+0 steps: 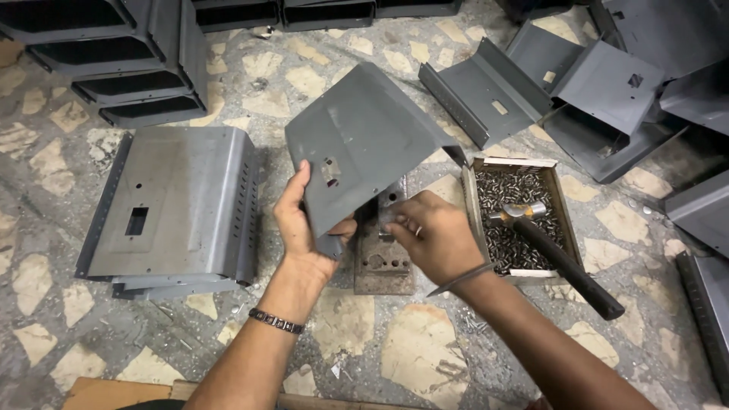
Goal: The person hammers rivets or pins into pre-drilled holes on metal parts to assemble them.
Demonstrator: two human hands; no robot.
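Over at nine o'clock a stack of bent grey sheet-metal panels (171, 205) is lying flat on the stone-chip floor (410, 357), its top piece showing a small rectangular cut-out, and nested dark metal housings (114, 61) are sitting at eleven o'clock. Moving in, the left hand (304, 228) is gripping the lower edge of a folded grey sheet-metal panel (364, 137), thumb on its face, fingers wrapped behind, holding it tilted up toward twelve o'clock. Right beneath it, a rusty steel block with holes (383, 258) is resting on the floor at centre. The right hand (433, 235) is curling its fingers down at the block just under the panel's edge; whether it is pinching anything I cannot tell. At three o'clock a hammer (554, 250) is lying across a wooden tray of small metal rivets (512, 163), and more bent panels (600, 83) are piling up at one o'clock.
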